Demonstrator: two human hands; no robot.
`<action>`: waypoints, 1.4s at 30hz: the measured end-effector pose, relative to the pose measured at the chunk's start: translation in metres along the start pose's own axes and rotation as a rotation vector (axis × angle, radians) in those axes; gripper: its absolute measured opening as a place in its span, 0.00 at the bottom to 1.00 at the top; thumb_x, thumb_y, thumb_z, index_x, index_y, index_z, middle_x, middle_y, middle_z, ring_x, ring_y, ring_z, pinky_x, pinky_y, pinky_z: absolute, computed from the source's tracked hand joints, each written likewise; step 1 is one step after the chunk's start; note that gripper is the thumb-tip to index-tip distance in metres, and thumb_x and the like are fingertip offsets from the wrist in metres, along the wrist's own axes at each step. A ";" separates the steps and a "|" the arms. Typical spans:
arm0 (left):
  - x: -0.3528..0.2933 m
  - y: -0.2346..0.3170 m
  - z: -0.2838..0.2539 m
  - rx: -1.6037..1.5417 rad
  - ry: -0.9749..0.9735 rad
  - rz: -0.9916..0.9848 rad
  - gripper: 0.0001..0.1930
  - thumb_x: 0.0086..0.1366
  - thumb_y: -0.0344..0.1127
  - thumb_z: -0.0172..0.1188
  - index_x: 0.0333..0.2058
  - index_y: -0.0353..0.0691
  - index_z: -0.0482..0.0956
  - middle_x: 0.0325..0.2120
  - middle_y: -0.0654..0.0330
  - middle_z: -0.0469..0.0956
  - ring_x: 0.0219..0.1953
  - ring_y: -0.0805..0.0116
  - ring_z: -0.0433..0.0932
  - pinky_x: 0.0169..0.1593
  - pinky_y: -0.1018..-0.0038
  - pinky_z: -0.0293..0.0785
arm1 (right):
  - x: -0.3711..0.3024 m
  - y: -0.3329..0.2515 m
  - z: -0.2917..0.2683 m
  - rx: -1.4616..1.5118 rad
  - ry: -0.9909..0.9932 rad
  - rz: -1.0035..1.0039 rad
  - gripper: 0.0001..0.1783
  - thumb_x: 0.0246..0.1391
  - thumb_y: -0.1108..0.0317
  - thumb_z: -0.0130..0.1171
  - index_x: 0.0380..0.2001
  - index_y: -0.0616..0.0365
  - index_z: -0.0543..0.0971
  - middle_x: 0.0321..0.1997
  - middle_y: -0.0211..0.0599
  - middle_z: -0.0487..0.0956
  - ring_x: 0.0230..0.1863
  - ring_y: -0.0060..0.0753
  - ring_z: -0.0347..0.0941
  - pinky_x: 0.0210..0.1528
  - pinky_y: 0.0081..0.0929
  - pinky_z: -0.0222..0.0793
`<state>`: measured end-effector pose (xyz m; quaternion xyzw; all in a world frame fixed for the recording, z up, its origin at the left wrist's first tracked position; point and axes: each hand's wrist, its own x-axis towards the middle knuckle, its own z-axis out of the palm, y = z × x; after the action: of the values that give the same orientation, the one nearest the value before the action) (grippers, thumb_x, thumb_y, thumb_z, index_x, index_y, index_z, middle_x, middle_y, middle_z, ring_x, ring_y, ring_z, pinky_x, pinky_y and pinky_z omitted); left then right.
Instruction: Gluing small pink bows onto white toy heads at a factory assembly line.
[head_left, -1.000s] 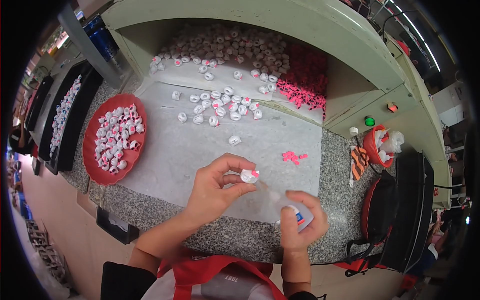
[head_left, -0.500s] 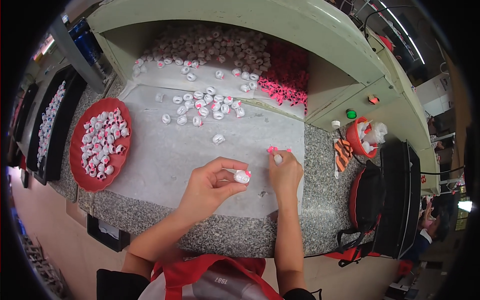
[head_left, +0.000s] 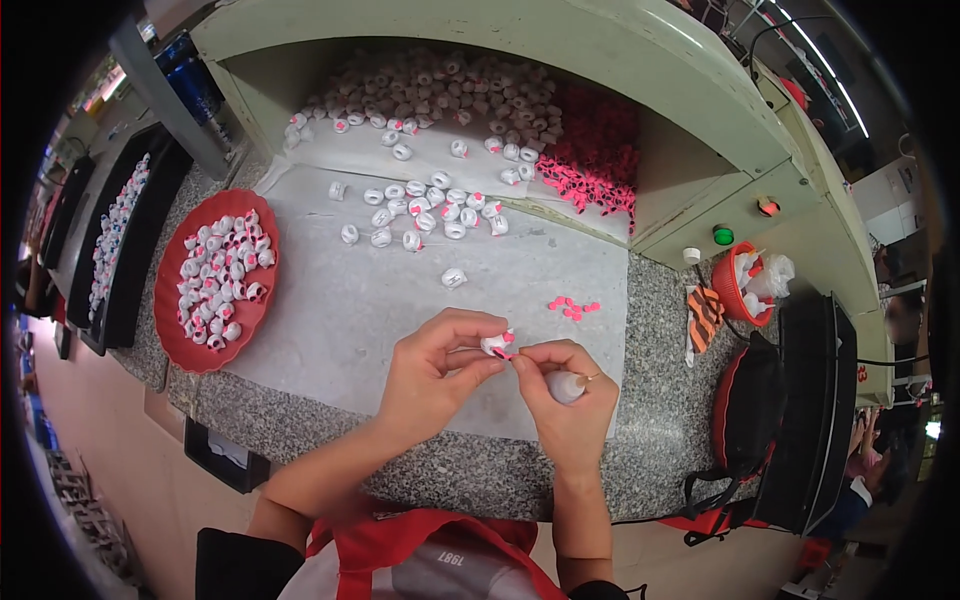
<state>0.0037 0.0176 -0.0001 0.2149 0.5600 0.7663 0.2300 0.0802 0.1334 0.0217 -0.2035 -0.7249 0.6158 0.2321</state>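
Between the thumb and fingers of my left hand [head_left: 425, 375] is a small white rounded plastic piece [head_left: 494, 345] with pink on it. My right hand [head_left: 578, 415] pinches a tiny pink part against this piece, and a small translucent squeeze bottle [head_left: 567, 387] is tucked in the same hand. Both hands meet over the near part of a white paper sheet [head_left: 330, 310]. Several loose pink parts [head_left: 573, 308] lie just beyond my right hand. A lone white piece [head_left: 454, 278] lies farther up, before a scattered group of similar white pieces [head_left: 440, 205].
A red scalloped tray [head_left: 170, 340] of white-and-pink pieces stands at left on the granite counter [head_left: 290, 420]. Piles of white pieces [head_left: 430, 90] and pink parts [head_left: 590, 180] fill the shelf. At right are a red basket [head_left: 735, 290], striped cloth [head_left: 703, 318] and black bag [head_left: 745, 405].
My right hand has come from the loose pink parts toward my left hand, bringing a pink part to the white piece. The whole view has shifted slightly.
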 end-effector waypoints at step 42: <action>0.002 0.009 -0.008 -0.235 -0.179 -0.161 0.20 0.45 0.16 0.60 0.40 0.29 0.72 0.42 0.50 0.69 0.42 0.66 0.71 0.43 0.76 0.72 | 0.002 -0.009 -0.022 0.030 -0.205 0.072 0.06 0.36 0.83 0.59 0.18 0.62 0.73 0.22 0.27 0.71 0.23 0.13 0.63 0.25 0.12 0.57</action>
<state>-0.0040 0.0099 0.0065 0.2086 0.4594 0.7833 0.3632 0.0917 0.1507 0.0338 -0.1620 -0.7277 0.6521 0.1376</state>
